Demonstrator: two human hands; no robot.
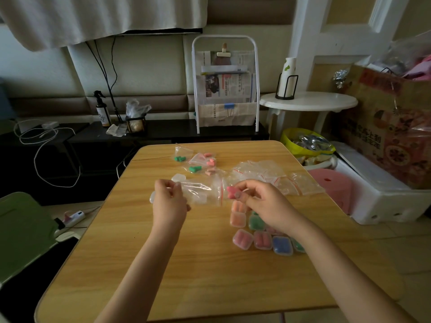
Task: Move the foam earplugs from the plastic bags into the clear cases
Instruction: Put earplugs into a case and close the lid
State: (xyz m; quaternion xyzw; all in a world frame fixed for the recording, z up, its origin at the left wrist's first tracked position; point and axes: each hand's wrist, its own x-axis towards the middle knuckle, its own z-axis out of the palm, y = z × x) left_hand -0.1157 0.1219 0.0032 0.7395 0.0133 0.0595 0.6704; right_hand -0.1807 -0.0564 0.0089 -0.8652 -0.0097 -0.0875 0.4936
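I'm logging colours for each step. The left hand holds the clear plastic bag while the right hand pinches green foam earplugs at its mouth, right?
Not quite. In the head view the foam earplugs pinched by the right hand are pink, not green. The rest stands: the left hand holds the clear plastic bag, and the earplugs sit at its mouth.

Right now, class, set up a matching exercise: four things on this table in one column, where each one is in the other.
1. pink earplugs
2. clear bag
3. blue-filled case
4. green earplugs

A. bagged, at the table's far side
B. held up between both hands
C. pinched in the right hand
D. among the filled cases, near edge

Pairs: 1-C, 2-B, 3-D, 4-A
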